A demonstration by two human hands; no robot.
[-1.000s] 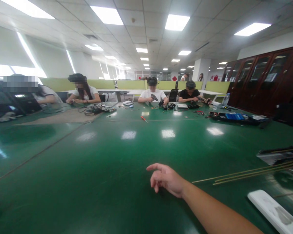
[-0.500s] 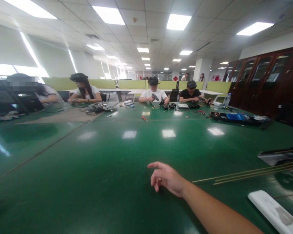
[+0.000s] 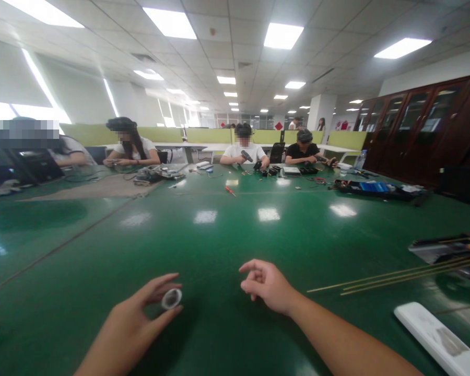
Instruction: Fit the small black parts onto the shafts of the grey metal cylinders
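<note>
My left hand (image 3: 135, 324) hovers over the green table (image 3: 203, 245) at the lower left, pinching a small white ring-shaped roll (image 3: 171, 298) between thumb and fingers. My right hand (image 3: 267, 284) is just to its right, low above the table, fingers loosely curled with the index finger pointing left. Nothing shows in the right hand. A gap of bare table lies between the two hands.
Thin wooden sticks (image 3: 391, 277) lie to the right, beside a white flat bar (image 3: 434, 334) and a dark tray (image 3: 442, 249) touched by another person's hand. Several people sit at the far side with tools, a red screwdriver (image 3: 230, 191) and a dark case (image 3: 376, 189).
My left hand has come into view from the lower left, holding the small white ring. My right hand has stayed almost in place.
</note>
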